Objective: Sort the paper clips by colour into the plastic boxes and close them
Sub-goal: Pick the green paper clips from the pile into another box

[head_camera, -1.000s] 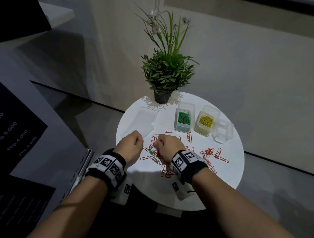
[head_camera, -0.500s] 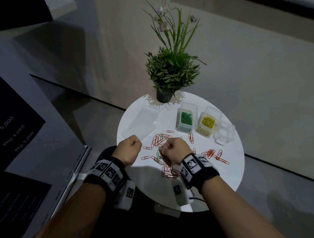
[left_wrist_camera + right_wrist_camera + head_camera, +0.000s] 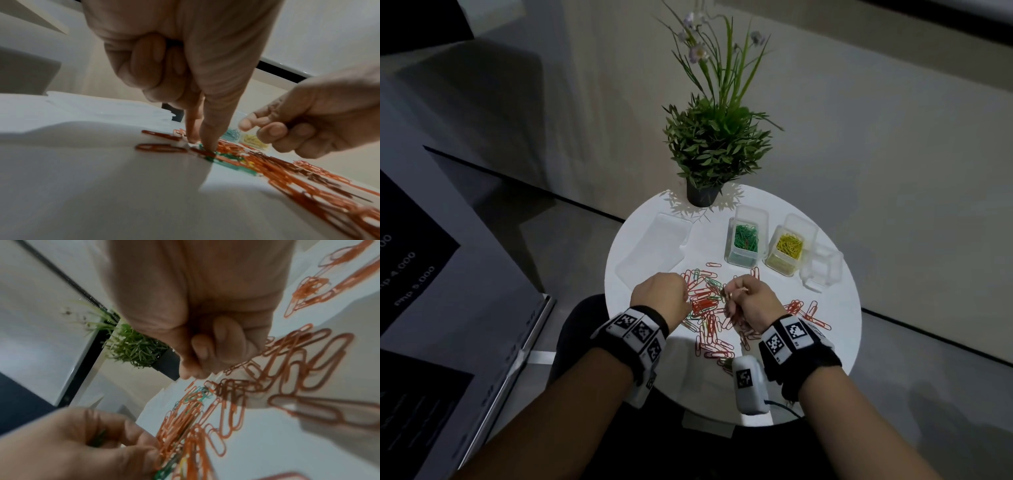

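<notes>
Red and green paper clips (image 3: 703,296) lie in a heap on the round white table (image 3: 835,329). My left hand (image 3: 681,291) is at the heap's left side. Its thumb and forefinger (image 3: 207,129) point down and pinch a green clip (image 3: 209,155) against the tabletop, with the other fingers curled. My right hand (image 3: 732,291) hovers at the right of the heap with fingers curled (image 3: 205,347), seemingly pinching a small green clip. A box of green clips (image 3: 745,240), a box of yellow clips (image 3: 787,248) and an empty clear box (image 3: 822,269) stand open behind.
A potted plant (image 3: 703,193) stands at the table's far edge. A flat clear lid (image 3: 654,248) lies at the back left. More red clips (image 3: 808,313) are scattered to the right and near the front edge (image 3: 714,346). A dark sign (image 3: 421,274) stands left of the table.
My right hand has drawn back slightly to the right, uncovering more of the heap between the hands. My left hand has stayed at the heap's left side. The head view has shifted.
</notes>
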### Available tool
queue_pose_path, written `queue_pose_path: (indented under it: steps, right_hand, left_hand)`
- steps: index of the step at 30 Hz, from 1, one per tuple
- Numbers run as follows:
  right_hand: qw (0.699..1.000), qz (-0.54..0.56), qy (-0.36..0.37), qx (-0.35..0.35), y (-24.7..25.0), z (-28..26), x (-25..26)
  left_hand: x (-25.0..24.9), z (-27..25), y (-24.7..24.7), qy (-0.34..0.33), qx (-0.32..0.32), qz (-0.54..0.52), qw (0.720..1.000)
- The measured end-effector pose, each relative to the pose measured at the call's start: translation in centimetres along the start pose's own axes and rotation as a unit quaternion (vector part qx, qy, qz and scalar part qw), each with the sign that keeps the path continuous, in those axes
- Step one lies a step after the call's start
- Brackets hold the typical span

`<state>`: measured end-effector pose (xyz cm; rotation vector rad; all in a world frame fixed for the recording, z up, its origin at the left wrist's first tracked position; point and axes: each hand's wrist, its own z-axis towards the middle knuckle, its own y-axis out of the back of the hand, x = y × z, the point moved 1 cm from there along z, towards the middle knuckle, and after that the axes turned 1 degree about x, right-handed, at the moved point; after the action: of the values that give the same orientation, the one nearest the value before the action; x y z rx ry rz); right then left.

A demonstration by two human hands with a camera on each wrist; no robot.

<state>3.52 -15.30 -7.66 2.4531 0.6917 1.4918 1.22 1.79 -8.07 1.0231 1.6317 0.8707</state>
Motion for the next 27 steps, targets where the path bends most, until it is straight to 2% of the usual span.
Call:
queue_pose_path:
  steps: [3,7,13,15,17,19,22,24,27]
  right_hand:
    - [0.989,-0.137,0.023,-0.042,0.0,1.3,0.8]
    - [0.949,-0.301,0.046,-0.082,-0.6,2.6,2.6]
    - [0.883,-0.457,0.086,-0.06,-1.8,4.2,3.2]
    - [0.878,-0.471,0.074,-0.043,-1.8,4.2,3.1]
    - [0.889,-0.456,0.054,-0.012,-1.4,4.2,2.5]
    - [0.912,-0.408,0.045,0.007,-0.7,3.9,2.0]
    - [0.961,-0.274,0.025,0.017,0.6,3.2,0.9]
    - [0.991,-0.133,0.005,0.029,1.5,2.8,0.4]
    - [0.999,0.004,-0.032,0.043,2.8,2.4,0.4]
  left_hand:
    - [-0.4,-0.3,-0.4,0.0,-0.006,0.033,0.999]
    - [-0.6,-0.7,-0.7,0.006,-0.016,0.037,0.999]
    - [-1.0,-0.6,-1.0,0.005,-0.001,0.052,0.999]
    - [-1.2,-0.5,-1.2,0.007,0.006,0.04,0.999]
    - [-1.3,-0.6,-1.2,0.0,0.005,0.03,1.0]
    - [-1.1,-0.6,-1.0,-0.008,0.002,0.002,1.0]
    - [-0.2,-0.3,-0.6,0.011,0.026,-0.112,0.993]
    - [0.2,0.2,-0.3,0.039,0.037,-0.241,0.969]
    - [0.1,1.0,0.6,0.054,0.032,-0.337,0.939]
